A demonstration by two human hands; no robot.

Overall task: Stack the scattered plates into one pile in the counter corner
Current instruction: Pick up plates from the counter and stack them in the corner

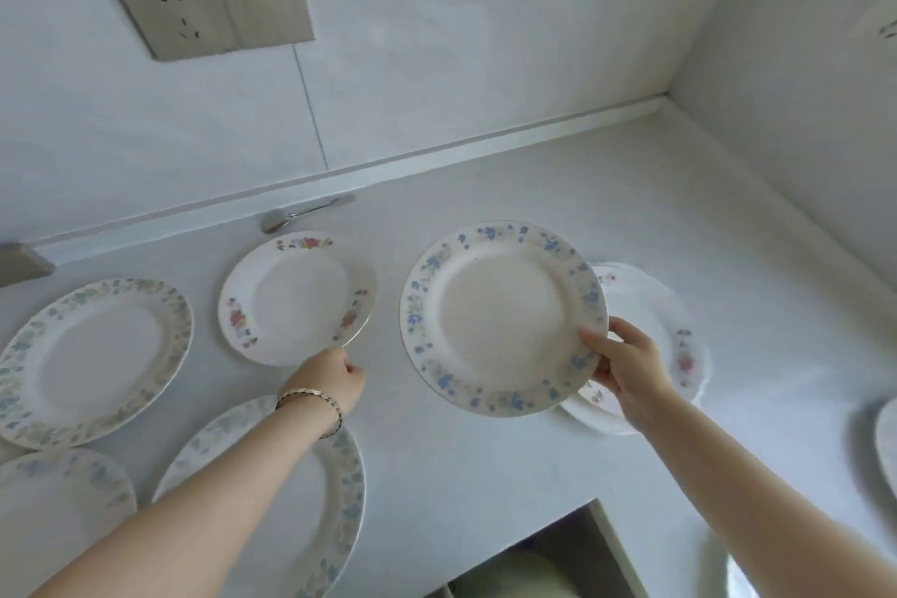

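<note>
Right hand (626,364) pinches the blue-flowered plate (500,316) by its near rim, tilted above the white plates (679,335) on the bench (485,476), presumably for stacking; left hand (335,379) curls beside the red-flowered plate (296,301), grip indeterminable.

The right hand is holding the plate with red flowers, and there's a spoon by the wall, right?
Not quite. In the head view, the right hand is holding the plate with blue flowers by its rim, not one with red flowers. The part about the spoon is right.
</note>
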